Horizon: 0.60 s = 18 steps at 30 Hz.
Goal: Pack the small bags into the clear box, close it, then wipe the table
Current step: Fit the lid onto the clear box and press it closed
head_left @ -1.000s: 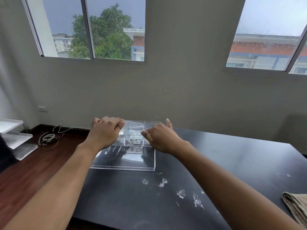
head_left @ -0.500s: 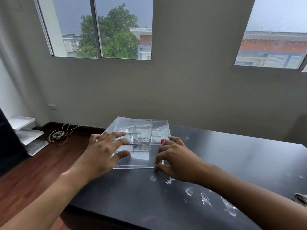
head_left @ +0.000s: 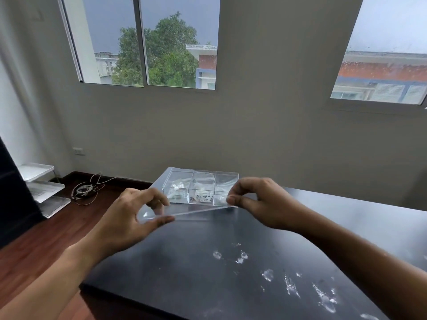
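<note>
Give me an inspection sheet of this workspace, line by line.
Surface: black table, wet smears and droplets near the front.
Job's things: clear box at the far left corner, small bags in its compartments; clear lid held off it, not yet closed.
Clutter: nothing seen on the table.
Grippers: left hand and right hand each pinch one end of the lid.
Cables: coiled cable on the wood floor.
Surroundings: white tray stack at left, wall socket, two windows.
</note>
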### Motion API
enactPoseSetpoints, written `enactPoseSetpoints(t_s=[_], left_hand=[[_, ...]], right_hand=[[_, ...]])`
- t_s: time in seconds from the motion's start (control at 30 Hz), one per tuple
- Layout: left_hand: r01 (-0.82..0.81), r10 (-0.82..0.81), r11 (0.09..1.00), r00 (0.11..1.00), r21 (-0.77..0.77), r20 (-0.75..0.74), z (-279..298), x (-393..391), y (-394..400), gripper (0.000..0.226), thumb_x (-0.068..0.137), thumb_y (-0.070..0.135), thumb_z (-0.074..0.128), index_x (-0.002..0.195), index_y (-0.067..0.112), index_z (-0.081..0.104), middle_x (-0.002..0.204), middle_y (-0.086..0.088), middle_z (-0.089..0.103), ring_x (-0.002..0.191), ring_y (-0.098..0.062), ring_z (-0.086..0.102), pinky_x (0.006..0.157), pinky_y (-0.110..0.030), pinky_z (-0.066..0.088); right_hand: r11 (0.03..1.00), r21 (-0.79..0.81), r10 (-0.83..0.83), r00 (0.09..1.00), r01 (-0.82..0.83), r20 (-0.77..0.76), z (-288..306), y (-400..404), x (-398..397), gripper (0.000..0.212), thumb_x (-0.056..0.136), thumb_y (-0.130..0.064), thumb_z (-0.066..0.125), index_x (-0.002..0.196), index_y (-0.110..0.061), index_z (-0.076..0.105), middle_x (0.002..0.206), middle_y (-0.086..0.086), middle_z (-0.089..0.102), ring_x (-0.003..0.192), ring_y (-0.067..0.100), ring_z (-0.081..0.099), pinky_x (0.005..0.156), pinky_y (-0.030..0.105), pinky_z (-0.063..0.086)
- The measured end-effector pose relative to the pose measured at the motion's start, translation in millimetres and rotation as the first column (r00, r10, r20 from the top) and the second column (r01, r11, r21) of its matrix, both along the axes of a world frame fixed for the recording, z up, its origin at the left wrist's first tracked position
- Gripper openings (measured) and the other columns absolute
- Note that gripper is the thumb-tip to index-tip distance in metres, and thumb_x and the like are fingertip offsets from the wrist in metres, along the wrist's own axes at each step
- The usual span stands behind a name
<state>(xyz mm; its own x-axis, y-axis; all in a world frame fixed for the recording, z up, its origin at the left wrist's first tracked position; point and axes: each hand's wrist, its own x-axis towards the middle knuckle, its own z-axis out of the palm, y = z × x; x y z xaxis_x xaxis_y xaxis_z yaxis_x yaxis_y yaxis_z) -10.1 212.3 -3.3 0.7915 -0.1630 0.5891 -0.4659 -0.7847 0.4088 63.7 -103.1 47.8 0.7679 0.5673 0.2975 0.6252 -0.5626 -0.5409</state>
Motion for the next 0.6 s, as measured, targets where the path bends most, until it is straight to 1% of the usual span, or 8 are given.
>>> enactPoseSetpoints(t_s=[0.1, 0.17, 0.23, 0.3, 0.37, 0.4, 0.47, 0.6], left_hand=[[-0.009, 0.01, 0.962, 1.0, -0.273, 0.001, 14.0, 5.5, -11.8, 0.027, 0.074, 0.037, 0.087, 0.09, 0.03, 0.067, 0.085, 0.002, 0.072, 0.082, -0.014, 0.071, 0.077, -0.02, 0.052], [-0.008, 0.008, 0.914, 1.0, -0.406, -0.003, 26.7, 16.2, -18.9, 0.027, 0.074, 0.03, 0.085, 0.092, 0.024, 0.067, 0.081, -0.003, 0.072, 0.074, -0.016, 0.072, 0.072, -0.019, 0.053], [0.011, -0.028, 0.859, 0.999, -0.511, -0.027, 37.6, 30.0, -24.4, 0.028, 0.076, 0.028, 0.083, 0.095, 0.02, 0.064, 0.078, -0.003, 0.071, 0.068, -0.02, 0.073, 0.07, -0.021, 0.052], [0.046, -0.093, 0.798, 0.995, -0.601, -0.047, 44.5, 43.7, -27.7, 0.032, 0.077, 0.024, 0.081, 0.101, 0.014, 0.063, 0.077, -0.002, 0.069, 0.064, -0.022, 0.073, 0.07, -0.021, 0.053], [0.05, -0.121, 0.757, 0.991, -0.652, -0.064, 47.5, 57.4, -31.3, 0.037, 0.079, 0.022, 0.08, 0.109, 0.012, 0.061, 0.08, -0.007, 0.069, 0.064, -0.024, 0.072, 0.073, -0.023, 0.056], [0.03, -0.107, 0.742, 0.991, -0.67, -0.074, 47.2, 64.6, -33.3, 0.038, 0.08, 0.024, 0.08, 0.111, 0.015, 0.06, 0.083, -0.007, 0.07, 0.065, -0.022, 0.072, 0.075, -0.023, 0.056], [-0.048, -0.034, 0.709, 0.994, -0.704, -0.102, 42.6, 80.8, -37.0, 0.039, 0.082, 0.031, 0.08, 0.114, 0.02, 0.06, 0.092, -0.002, 0.072, 0.07, -0.016, 0.071, 0.076, -0.021, 0.055], [-0.195, 0.063, 0.691, 0.975, -0.696, -0.211, 24.3, 109.8, -38.2, 0.041, 0.092, 0.041, 0.067, 0.13, 0.028, 0.056, 0.119, 0.016, 0.063, 0.105, 0.003, 0.062, 0.097, -0.023, 0.045]], right_hand=[[0.992, 0.129, -0.036, 0.986, 0.015, 0.163, 0.4, -1.0, 4.2, 0.015, 0.095, -0.038, 0.073, 0.097, -0.024, 0.072, 0.097, -0.012, 0.073, 0.096, 0.002, 0.067, 0.084, 0.019, 0.047], [0.997, 0.077, -0.017, 0.951, -0.007, 0.308, -1.9, 0.1, 5.3, 0.046, 0.087, -0.055, 0.075, 0.122, -0.027, 0.067, 0.118, -0.011, 0.065, 0.108, 0.003, 0.063, 0.095, 0.02, 0.045], [0.998, -0.062, 0.012, 0.887, 0.019, 0.462, -6.2, 1.3, 8.7, 0.09, 0.077, -0.071, 0.076, 0.15, -0.028, 0.047, 0.14, -0.004, 0.051, 0.127, 0.013, 0.052, 0.11, 0.03, 0.038], [0.981, -0.162, 0.013, 0.796, 0.106, 0.605, -8.6, 5.0, 14.8, 0.114, 0.07, -0.07, 0.081, 0.161, -0.024, 0.03, 0.151, 0.003, 0.041, 0.139, 0.024, 0.041, 0.117, 0.038, 0.032], [0.958, -0.21, 0.007, 0.717, 0.195, 0.697, -9.7, 11.2, 26.1, 0.118, 0.067, -0.056, 0.087, 0.162, -0.02, 0.027, 0.151, 0.008, 0.041, 0.139, 0.031, 0.041, 0.117, 0.043, 0.032], [0.949, -0.225, 0.003, 0.709, 0.22, 0.705, -10.0, 14.7, 33.1, 0.116, 0.067, -0.049, 0.087, 0.161, -0.019, 0.027, 0.148, 0.009, 0.043, 0.137, 0.032, 0.042, 0.115, 0.044, 0.033], [0.95, -0.235, -0.011, 0.772, 0.207, 0.635, -10.7, 20.4, 49.6, 0.11, 0.066, -0.044, 0.082, 0.16, -0.02, 0.029, 0.143, 0.006, 0.044, 0.13, 0.03, 0.044, 0.111, 0.044, 0.036], [0.941, -0.31, 0.011, 0.904, 0.135, 0.428, -9.4, 26.6, 83.9, 0.112, 0.068, -0.066, 0.078, 0.159, -0.026, 0.026, 0.142, 0.001, 0.042, 0.126, 0.027, 0.043, 0.106, 0.047, 0.042]])
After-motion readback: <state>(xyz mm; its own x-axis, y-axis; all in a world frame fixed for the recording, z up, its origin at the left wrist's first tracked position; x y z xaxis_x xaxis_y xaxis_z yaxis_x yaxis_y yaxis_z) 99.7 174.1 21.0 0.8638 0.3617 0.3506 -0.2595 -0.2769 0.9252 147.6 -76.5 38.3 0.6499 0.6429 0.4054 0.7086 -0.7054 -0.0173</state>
